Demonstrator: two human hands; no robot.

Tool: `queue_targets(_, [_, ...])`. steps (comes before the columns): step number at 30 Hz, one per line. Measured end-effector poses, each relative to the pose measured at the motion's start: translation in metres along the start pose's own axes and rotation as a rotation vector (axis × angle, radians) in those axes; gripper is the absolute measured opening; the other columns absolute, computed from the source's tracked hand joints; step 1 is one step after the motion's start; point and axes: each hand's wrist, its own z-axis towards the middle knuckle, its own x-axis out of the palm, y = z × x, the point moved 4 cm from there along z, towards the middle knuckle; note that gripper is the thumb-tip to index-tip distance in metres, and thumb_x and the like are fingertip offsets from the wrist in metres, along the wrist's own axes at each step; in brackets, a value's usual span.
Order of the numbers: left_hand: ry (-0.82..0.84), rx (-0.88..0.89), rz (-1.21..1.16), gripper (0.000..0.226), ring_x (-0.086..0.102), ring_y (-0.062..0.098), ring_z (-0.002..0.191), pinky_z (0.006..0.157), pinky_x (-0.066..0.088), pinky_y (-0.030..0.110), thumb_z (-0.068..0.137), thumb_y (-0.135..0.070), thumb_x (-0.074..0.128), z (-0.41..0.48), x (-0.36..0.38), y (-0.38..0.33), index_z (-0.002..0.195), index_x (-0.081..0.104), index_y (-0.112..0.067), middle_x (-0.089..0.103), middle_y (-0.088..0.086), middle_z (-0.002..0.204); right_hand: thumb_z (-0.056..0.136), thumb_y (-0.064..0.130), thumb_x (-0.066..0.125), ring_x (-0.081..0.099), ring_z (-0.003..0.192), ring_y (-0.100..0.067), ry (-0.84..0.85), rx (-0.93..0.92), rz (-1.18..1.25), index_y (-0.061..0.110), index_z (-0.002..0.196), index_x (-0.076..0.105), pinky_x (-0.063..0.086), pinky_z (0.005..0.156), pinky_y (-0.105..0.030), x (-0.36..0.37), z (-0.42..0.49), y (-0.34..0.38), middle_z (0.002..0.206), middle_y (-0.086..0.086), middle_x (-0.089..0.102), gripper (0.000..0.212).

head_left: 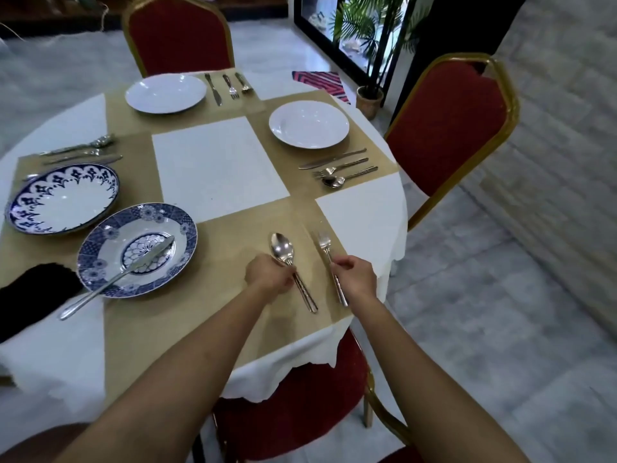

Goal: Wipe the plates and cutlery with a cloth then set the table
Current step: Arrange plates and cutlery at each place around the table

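Spoon [282, 248] & fork [324, 243] lie on the tan mat [227, 248] at the table's 6 o'clock side, the side nearest the person. They are side by side but not touching, fork at 3 o'clock from the spoon.

L hand [268, 274] has its fingers curled round the spoon's thin neck, just under the bowl. R hand [354, 277] pinches the fork partway down its handle. Both hands hold on; neither is open.

Both are shiny metal, so prob. hard, stiff & light, and won't bend or break. Smooth metal can slip, so a pinch on the thin handle near the middle looks best, not on the bowl or prongs, which were meant to be wiped clean.

Each one is long & thin. Spoon's bowl points to approx 11 o'clock, handle end to 5 o'clock, bowl side up. Fork goes nearly the same way, prongs to 11–12 o'clock, handle to 5 o'clock.

At 9 o'clock from the spoon sits a blue flower plate [182, 228] w/ a knife [147, 259] lying across it, handle sticking out over the rim. That knife prob. needs to go by the fork & spoon next.
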Motion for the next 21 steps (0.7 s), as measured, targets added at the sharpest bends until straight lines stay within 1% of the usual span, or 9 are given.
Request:
queue_targets(1, [-0.080, 0.055, 0.141, 0.026, 0.068, 0.019, 0.079, 0.072, 0.053, 0.030, 0.077, -0.035, 0.072, -0.004, -0.006, -0.002, 0.079, 0.072, -0.009, 0.072, 0.007, 0.078, 0.087, 0.017, 0.067, 0.060, 0.093, -0.012, -0.017, 0.011, -0.024, 0.018, 0.101, 0.072, 0.045, 0.087, -0.023, 0.000, -0.001, -0.001, 0.096, 0.003, 0.068, 0.015])
queue_targets(3, [-0.232, 0.213, 0.264, 0.034, 0.063, 0.025, 0.093, 0.075, 0.047, 0.033, 0.083, -0.039, 0.066, -0.018, -0.015, -0.008, 0.101, 0.065, -0.010, 0.066, 0.007, 0.097, 0.087, 0.019, 0.067, 0.062, 0.096, -0.015, -0.037, 0.014, -0.067, 0.017, 0.102, 0.072, 0.047, 0.090, -0.028, 0.001, -0.002, 0.000, 0.099, 0.002, 0.071, 0.017])
queue_targets(5, [-0.323, 0.464, 0.369, 0.043, 0.055, 0.027, 0.107, 0.082, 0.045, 0.037, 0.087, -0.042, 0.060, -0.033, -0.013, -0.010, 0.122, 0.055, -0.016, 0.055, 0.009, 0.120, 0.087, 0.019, 0.066, 0.064, 0.098, -0.017, -0.043, 0.001, -0.105, 0.018, 0.102, 0.073, 0.048, 0.091, -0.029, 0.004, -0.002, 0.002, 0.101, 0.001, 0.072, 0.016])
queue_targets(7, [-0.235, 0.631, 0.556, 0.061, 0.034, 0.026, 0.135, 0.105, 0.034, 0.040, 0.089, -0.054, 0.050, -0.042, 0.002, 0.000, 0.142, 0.036, -0.027, 0.029, 0.009, 0.151, 0.087, 0.019, 0.065, 0.064, 0.100, -0.018, -0.052, -0.020, -0.150, 0.018, 0.102, 0.073, 0.047, 0.088, -0.027, 0.005, -0.001, 0.005, 0.102, 0.000, 0.072, 0.017])
queue_targets(8, [-0.145, 0.642, 0.629, 0.070, 0.012, 0.023, 0.146, 0.115, 0.019, 0.041, 0.089, -0.063, 0.040, -0.042, 0.011, 0.008, 0.149, 0.020, -0.032, 0.007, 0.006, 0.159, 0.088, 0.020, 0.065, 0.064, 0.101, -0.019, -0.062, -0.026, -0.178, 0.018, 0.104, 0.072, 0.046, 0.087, -0.026, 0.006, -0.001, 0.007, 0.103, 0.000, 0.072, 0.017])
queue_targets(9, [-0.062, 0.613, 0.686, 0.076, -0.009, 0.019, 0.146, 0.118, 0.005, 0.042, 0.087, -0.069, 0.028, -0.040, 0.020, 0.017, 0.151, 0.006, -0.034, -0.010, 0.003, 0.160, 0.089, 0.021, 0.065, 0.064, 0.102, -0.019, -0.076, -0.029, -0.203, 0.018, 0.105, 0.072, 0.045, 0.087, -0.025, 0.006, 0.000, 0.007, 0.104, 0.000, 0.072, 0.018])
queue_targets(11, [-0.013, 0.573, 0.735, 0.083, -0.024, 0.015, 0.140, 0.117, -0.008, 0.045, 0.082, -0.076, 0.014, -0.035, 0.031, 0.029, 0.151, -0.007, -0.033, -0.020, 0.000, 0.157, 0.089, 0.022, 0.064, 0.064, 0.102, -0.018, -0.090, -0.033, -0.238, 0.019, 0.106, 0.071, 0.043, 0.085, -0.024, 0.008, 0.001, 0.007, 0.105, 0.001, 0.072, 0.019])
queue_targets(17, [-0.049, 0.585, 0.802, 0.091, -0.017, 0.018, 0.145, 0.115, -0.012, 0.047, 0.074, -0.082, 0.004, -0.022, 0.024, 0.033, 0.149, -0.012, -0.032, -0.024, -0.007, 0.152, 0.092, 0.022, 0.060, 0.064, 0.102, -0.018, -0.055, -0.133, -0.362, 0.020, 0.108, 0.070, 0.044, 0.085, -0.026, 0.015, 0.003, 0.013, 0.107, 0.002, 0.072, 0.019])
queue_targets(21, [-0.063, 0.624, 0.816, 0.091, -0.019, 0.017, 0.145, 0.116, -0.011, 0.046, 0.073, -0.080, -0.003, -0.016, 0.019, 0.033, 0.148, -0.015, -0.031, -0.025, -0.006, 0.152, 0.095, 0.017, 0.055, 0.063, 0.102, -0.024, -0.080, -0.294, -0.495, 0.016, 0.115, 0.069, 0.045, 0.084, -0.028, 0.028, -0.001, 0.020, 0.108, -0.007, 0.069, 0.025])
